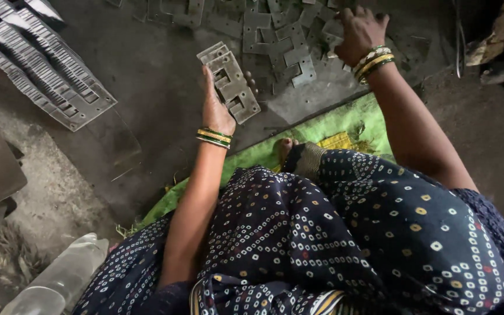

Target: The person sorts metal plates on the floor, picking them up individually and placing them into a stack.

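Observation:
My left hand (215,105) grips a stack of flat grey metal plates with square notches (231,84), held upright above the grey floor. My right hand (360,29) reaches farther out into a loose pile of the same notched metal plates (281,44), its fingers curled down on pieces at the pile's right edge. Whether it has taken hold of a piece is hidden by the fingers. Both wrists carry green and gold bangles.
Long rows of stacked plates (36,67) lie at the upper left. A clear plastic bottle (59,280) lies at the lower left. I sit on a green mat (322,131), dark dotted cloth (345,233) over my legs. Dark clutter (497,41) sits at the right.

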